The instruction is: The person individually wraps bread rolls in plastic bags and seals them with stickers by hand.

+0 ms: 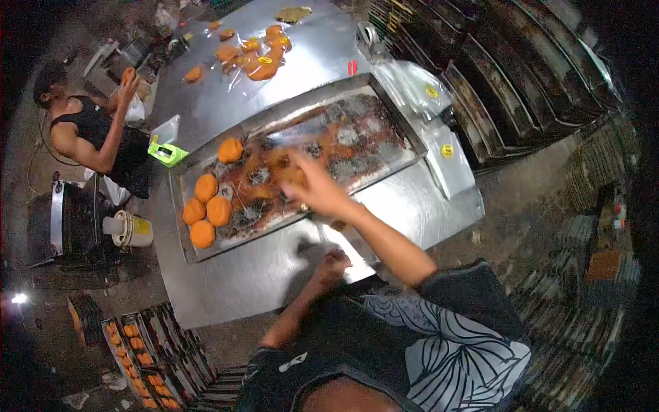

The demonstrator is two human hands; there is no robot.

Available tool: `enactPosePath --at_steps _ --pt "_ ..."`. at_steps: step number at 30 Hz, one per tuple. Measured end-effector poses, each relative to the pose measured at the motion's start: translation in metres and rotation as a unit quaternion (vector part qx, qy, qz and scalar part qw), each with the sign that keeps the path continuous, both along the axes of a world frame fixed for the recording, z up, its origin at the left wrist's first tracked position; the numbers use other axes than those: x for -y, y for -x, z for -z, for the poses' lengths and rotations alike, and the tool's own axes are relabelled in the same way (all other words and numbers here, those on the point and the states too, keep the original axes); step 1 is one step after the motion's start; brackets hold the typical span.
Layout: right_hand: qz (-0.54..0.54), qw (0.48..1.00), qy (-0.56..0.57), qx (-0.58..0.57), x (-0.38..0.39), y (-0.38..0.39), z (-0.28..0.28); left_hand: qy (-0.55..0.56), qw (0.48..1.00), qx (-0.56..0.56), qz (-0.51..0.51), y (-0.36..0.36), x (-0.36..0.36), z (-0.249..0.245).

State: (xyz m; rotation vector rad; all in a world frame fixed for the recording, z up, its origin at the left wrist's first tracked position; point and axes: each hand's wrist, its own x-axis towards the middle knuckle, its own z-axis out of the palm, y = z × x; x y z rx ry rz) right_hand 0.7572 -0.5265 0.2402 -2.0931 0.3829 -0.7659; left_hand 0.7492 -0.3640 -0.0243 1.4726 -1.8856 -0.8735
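Note:
Over the large stained baking tray (405,156), my right hand (317,187) is smeared by motion. An orange-brown blur lies by its fingertips, and I cannot make out whether it is held. Several round orange-brown buns (206,187) sit at the tray's left end. My left hand (332,266) is closed near the front edge of the steel table (240,292). From its fingers spreads a shiny, see-through sheet that looks like a clear plastic bag (355,264). A small brown patch shows near the bag's upper part.
Bagged buns (264,65) lie at the table's far side. Clear bags with yellow labels (432,93) rest at the right edge. A green tape dispenser (168,152) stands left of the tray. Another person (96,130) is at the left. Racked trays of buns (134,350) stand below left.

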Motion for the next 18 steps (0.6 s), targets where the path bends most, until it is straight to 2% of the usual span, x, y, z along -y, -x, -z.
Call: enactPosePath --at_steps 1,2,3,4,5,7,8,9,11,12,13,15,16,17,18 --pt "-0.098 0.962 -0.189 -0.17 -0.011 0.038 0.015 0.226 0.958 0.178 0.011 -0.005 0.003 -0.016" --pt "-0.145 0.952 -0.217 -0.161 -0.029 0.081 0.041 0.022 0.999 -0.039 -0.012 -0.015 0.011 -0.029" --pt "-0.192 0.938 -0.244 -0.154 -0.044 0.116 0.059 -0.182 0.949 -0.256 -0.032 -0.024 0.016 -0.033" --pt "-0.258 0.901 -0.155 -0.311 -0.051 0.133 0.062 -0.167 0.936 -0.268 -0.154 -0.021 0.01 -0.069" --pt "-0.225 0.951 -0.125 -0.171 -0.063 0.147 0.09 -0.144 0.908 -0.282 -0.273 -0.017 0.005 -0.107" --pt "-0.121 0.948 -0.203 -0.215 -0.06 0.151 0.097 -0.18 0.891 -0.317 -0.27 0.003 0.017 -0.151" --pt "-0.128 0.946 -0.204 -0.219 -0.056 0.156 0.092 -0.183 0.862 -0.409 -0.239 0.014 0.022 -0.17" --pt "-0.095 0.944 -0.278 -0.152 -0.054 0.161 0.081 -0.182 0.858 -0.411 -0.248 0.018 0.025 -0.175" --pt "-0.074 0.93 -0.349 -0.092 -0.051 0.172 0.09 -0.21 0.828 -0.409 -0.323 0.023 0.027 -0.177" --pt "0.006 0.929 -0.332 -0.164 -0.058 0.186 0.113 -0.22 0.856 -0.32 -0.342 0.027 0.025 -0.166" --pt "0.086 0.917 -0.311 -0.232 -0.063 0.191 0.113 -0.221 0.849 -0.324 -0.354 0.034 0.023 -0.155" --pt "0.093 0.898 -0.326 -0.282 -0.063 0.185 0.097 -0.075 0.909 -0.274 -0.304 0.048 0.024 -0.141" --pt "0.064 0.886 -0.36 -0.285 -0.059 0.177 0.083 -0.038 0.894 -0.28 -0.347 0.049 0.027 -0.153" --pt "0.039 0.873 -0.393 -0.286 -0.053 0.168 0.075 -0.033 0.895 -0.28 -0.345 0.045 0.031 -0.162" --pt "-0.024 0.874 -0.432 -0.22 -0.042 0.154 0.091 0.026 0.901 -0.218 -0.373 0.04 0.034 -0.171"
